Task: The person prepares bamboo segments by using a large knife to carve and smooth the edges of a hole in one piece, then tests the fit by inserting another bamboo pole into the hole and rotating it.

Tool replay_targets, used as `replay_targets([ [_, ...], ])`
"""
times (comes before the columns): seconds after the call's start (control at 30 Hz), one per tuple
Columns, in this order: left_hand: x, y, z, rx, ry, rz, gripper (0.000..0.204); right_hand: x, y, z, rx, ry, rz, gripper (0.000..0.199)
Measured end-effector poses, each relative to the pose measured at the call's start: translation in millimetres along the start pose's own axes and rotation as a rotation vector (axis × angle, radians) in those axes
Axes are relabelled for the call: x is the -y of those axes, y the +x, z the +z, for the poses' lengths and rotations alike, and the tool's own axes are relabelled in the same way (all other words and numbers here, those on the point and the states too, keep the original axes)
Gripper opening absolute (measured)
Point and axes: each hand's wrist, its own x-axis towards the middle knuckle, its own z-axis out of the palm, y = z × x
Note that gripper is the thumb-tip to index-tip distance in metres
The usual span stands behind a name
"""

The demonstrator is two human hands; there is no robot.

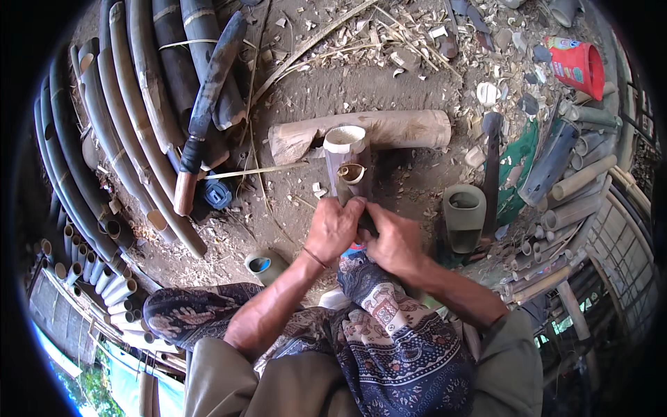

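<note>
A bamboo section (345, 147) with a pale cut rim stands in front of me, its far end against a peeled log. Over its near side is a slim brown piece with a hollow, curled end (351, 173); whether this is bamboo or a tool I cannot tell. My left hand (332, 229) is closed at the near end of that piece, thumb forward. Pressed close beside it, my right hand (394, 240) is also closed, around something dark between the two hands. The fingers hide most of what they grip. Both hands are above my patterned cloth-covered lap (389, 320).
The peeled log (410, 130) lies crosswise ahead. Long bamboo poles (128, 104) and a large knife (212, 90) are at left. A hollow bamboo block (464, 219), a dark blade-like tool (491, 167), a red container (575, 67) and stacked bamboo (570, 215) are at right. Shavings litter the ground.
</note>
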Motion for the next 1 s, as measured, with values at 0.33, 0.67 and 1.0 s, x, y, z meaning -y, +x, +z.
replay_targets([
  [0.33,-10,13,25,0.010,0.042,0.213,0.021,-8,2,-33,-0.087,-0.052,-0.053,0.046],
  [0.67,-7,2,34,0.048,-1.355,-0.074,0.037,65,86,-98,0.581,-0.905,-0.556,0.014],
  [1.0,13,15,29,0.492,-1.750,0.051,0.049,80,122,-88,0.555,-1.073,-0.698,0.013],
])
